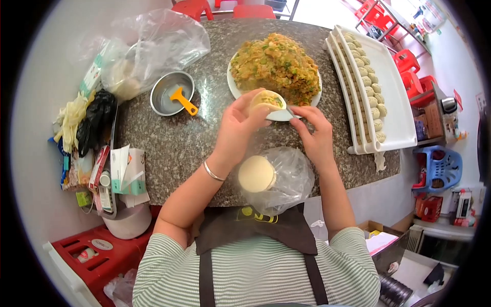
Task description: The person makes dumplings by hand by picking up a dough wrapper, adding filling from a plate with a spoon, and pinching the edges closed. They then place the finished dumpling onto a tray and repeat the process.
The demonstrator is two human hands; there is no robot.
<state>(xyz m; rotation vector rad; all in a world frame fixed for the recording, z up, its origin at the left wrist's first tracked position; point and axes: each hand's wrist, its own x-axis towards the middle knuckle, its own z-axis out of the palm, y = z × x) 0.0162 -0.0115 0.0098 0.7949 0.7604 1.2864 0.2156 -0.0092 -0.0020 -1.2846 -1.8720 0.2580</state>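
My left hand (239, 116) is curled around a round dumpling wrapper (258, 102) with some filling in its hollow. My right hand (313, 127) pinches a thin metal utensil (290, 111), its tip at the wrapper's edge; its exact kind is hard to make out. Both hands are over the near rim of a white plate (232, 88) heaped with chopped yellow-green filling (276, 64). Below them, between my forearms, a small stack of pale round wrappers (257, 174) lies on a clear plastic bag (295, 181).
Stacked white trays (395, 102) hold rows of shaped dumplings (372, 87) at the right. A steel bowl (162, 97) with an orange-handled scraper (183, 100) stands at the left, near a large clear bag (174, 43). A tissue box (134, 171) sits by the left edge.
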